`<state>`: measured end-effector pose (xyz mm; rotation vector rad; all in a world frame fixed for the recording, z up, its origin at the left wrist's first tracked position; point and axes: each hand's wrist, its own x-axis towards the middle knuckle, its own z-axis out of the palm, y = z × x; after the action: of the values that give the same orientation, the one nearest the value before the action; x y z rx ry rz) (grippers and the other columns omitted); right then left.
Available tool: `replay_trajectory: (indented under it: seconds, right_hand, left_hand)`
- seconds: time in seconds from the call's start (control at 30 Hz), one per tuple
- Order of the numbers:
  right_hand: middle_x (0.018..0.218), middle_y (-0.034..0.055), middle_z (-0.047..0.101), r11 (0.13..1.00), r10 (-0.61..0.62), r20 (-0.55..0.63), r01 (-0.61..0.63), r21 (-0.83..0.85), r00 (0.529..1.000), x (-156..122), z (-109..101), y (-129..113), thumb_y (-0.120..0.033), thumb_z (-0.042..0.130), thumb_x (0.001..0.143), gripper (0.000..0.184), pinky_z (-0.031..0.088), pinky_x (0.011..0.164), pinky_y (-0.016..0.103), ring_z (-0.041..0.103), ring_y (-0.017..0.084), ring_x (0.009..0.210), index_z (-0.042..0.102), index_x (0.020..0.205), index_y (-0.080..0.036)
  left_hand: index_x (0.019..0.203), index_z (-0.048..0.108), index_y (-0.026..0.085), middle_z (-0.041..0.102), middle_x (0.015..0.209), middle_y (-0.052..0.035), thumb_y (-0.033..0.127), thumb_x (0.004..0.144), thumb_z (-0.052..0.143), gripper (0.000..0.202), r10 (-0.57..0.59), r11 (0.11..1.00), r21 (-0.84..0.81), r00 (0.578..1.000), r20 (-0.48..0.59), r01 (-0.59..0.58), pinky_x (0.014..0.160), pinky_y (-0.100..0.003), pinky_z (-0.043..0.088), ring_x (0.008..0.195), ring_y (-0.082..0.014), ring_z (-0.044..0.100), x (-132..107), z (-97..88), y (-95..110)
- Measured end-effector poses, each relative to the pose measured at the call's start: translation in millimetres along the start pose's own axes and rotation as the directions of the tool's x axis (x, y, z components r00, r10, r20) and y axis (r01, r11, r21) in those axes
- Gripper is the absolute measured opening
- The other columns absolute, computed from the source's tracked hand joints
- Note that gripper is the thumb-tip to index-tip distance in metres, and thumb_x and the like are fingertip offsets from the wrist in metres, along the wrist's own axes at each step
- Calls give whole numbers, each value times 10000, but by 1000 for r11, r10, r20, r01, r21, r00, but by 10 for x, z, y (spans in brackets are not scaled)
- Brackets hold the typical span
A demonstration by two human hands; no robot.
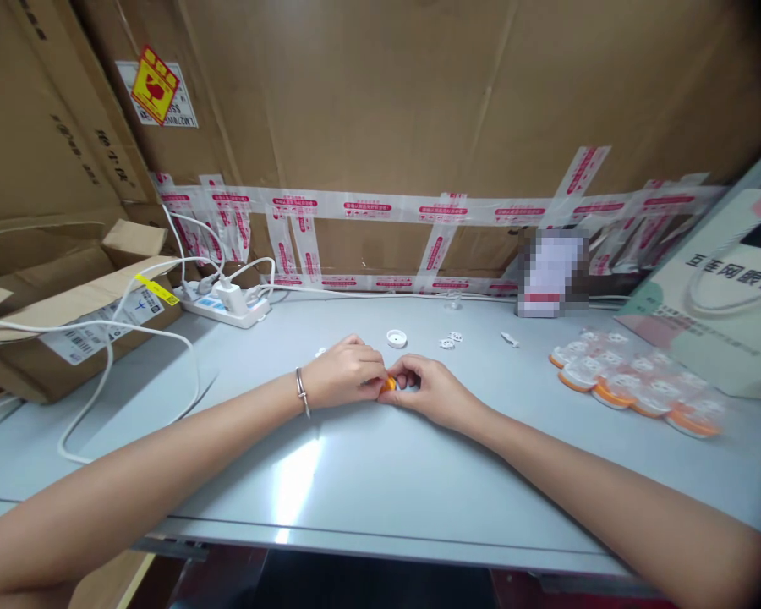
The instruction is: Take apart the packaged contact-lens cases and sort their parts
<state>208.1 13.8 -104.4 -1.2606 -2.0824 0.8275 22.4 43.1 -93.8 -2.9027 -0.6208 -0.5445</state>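
My left hand and my right hand meet at the middle of the grey table, fingers curled and pressed together around a small orange part that shows only between the fingertips. A metal bracelet sits on my left wrist. Just beyond the hands lie a small white round cap, two tiny white pieces and a small white sliver.
Several orange-and-white parts in clear plastic bags lie at the right. A white power strip with plugs and trailing cables sits at back left beside open cardboard boxes. Taped cardboard forms the back wall. A printed board leans at the right.
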Motion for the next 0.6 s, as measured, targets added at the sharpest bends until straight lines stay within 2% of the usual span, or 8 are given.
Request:
replay_trajectory:
  seconds: [0.2, 0.37, 0.6]
  right_hand:
    - [683, -21, 511, 1000, -4, 2, 4, 5, 1000, 5, 2, 16, -369, 671, 650, 230, 357, 580, 225, 455, 106, 624, 624, 773, -181]
    - [674, -26, 501, 1000, -14, -7, 14, -2, 1000, 10, 9, 24, -363, 675, 647, 223, 352, 583, 223, 443, 103, 620, 623, 763, -179]
    - [674, -21, 496, 1000, 3, 1, -3, -2, 1000, 9, 3, -1, -374, 671, 646, 232, 351, 577, 224, 442, 108, 618, 619, 760, -178]
  left_hand:
    - [790, 608, 174, 646, 795, 6, 195, 826, 488, 127, -107, 967, -229, 994, 33, 112, 792, -243, 331, 753, -83, 575, -21, -46, -4]
    - [819, 609, 177, 625, 829, -9, 234, 839, 502, 123, -153, 925, -342, 986, 64, 166, 816, -251, 336, 840, -112, 545, -35, -64, -23]
    - [823, 609, 161, 603, 800, -14, 238, 839, 500, 135, -213, 852, -477, 975, 58, 214, 799, -251, 383, 806, -111, 526, -53, -29, -37]
